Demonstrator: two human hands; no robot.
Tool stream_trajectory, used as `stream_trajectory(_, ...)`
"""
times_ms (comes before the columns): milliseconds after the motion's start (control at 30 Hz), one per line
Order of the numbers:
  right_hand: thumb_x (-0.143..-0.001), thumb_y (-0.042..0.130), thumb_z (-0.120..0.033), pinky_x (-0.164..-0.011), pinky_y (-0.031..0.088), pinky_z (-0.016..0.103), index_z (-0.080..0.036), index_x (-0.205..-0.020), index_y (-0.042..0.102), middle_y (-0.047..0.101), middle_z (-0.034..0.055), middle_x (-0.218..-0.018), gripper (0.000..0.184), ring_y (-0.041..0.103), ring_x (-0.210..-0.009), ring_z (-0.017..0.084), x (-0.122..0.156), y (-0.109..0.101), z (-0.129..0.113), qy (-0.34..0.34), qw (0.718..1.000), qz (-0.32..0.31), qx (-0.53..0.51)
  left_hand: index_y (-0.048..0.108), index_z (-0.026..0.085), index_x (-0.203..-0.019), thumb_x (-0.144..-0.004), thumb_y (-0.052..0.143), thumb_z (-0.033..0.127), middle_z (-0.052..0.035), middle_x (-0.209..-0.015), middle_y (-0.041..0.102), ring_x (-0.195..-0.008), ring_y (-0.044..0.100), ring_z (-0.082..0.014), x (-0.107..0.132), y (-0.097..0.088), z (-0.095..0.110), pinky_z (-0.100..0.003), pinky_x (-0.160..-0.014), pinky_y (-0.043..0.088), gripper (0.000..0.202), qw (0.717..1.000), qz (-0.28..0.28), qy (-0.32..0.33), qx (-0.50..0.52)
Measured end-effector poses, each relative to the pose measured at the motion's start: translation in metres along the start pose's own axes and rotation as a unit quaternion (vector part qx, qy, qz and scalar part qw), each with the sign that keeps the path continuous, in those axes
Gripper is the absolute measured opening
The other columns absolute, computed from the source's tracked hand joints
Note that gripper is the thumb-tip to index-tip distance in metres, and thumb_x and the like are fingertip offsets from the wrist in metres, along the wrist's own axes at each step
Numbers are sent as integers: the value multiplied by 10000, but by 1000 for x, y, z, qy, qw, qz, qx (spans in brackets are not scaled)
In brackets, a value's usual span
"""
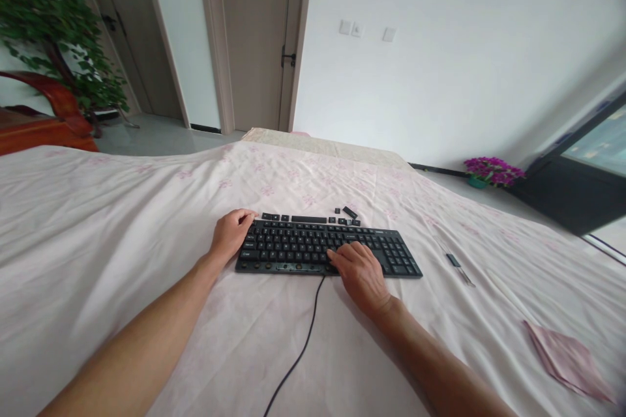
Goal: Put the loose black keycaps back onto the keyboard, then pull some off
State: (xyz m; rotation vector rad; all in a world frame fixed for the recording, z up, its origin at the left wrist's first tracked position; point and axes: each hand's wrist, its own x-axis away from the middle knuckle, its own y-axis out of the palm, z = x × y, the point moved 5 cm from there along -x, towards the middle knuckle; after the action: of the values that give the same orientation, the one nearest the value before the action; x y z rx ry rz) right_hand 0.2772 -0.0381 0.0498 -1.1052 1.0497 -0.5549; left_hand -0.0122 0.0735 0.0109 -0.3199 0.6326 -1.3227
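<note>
A black keyboard (313,244) lies on a pale pink flowered sheet (122,221), its cable (298,352) trailing toward me. My left hand (229,234) grips the keyboard's far left corner, fingers curled over the edge. My right hand (359,270) rests on the keys right of centre, fingers bent down onto the bottom rows; whether it pinches a key is hidden. Several loose black keycaps (313,218), one long like a space bar, lie in a row just beyond the keyboard. The near row of the keyboard shows bare key sockets.
A small thin tool (457,264) lies on the sheet to the right. A folded pink cloth (567,358) sits at the near right. Beyond the sheet are doors, a potted plant (53,32) at far left and purple flowers (491,171) at right.
</note>
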Motion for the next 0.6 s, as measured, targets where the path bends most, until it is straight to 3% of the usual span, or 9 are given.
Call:
stream_trajectory(333, -916, 549, -257, -704, 303, 323, -260, -1048, 687, 625, 31, -824, 192, 477, -808, 177, 1, -2, 0, 9, 1000, 1, 8, 722, 230, -935, -831, 467, 389, -28, -1042, 726, -975, 644, -201, 0, 1, -1, -272, -860, 458, 318, 1000, 3, 0, 3)
stream_trajectory(600, -836, 532, -96, -736, 292, 352, -224, -1254, 568, 600, 69, -997, 439, 436, -884, 213, 9, -9, -9, 15, 998, -55, 38, 724, 236, -928, -831, 470, 386, -20, -1030, 730, -968, 647, -202, 1, -1, 2, -273, -870, 453, 310, 1000, 1, -3, -4)
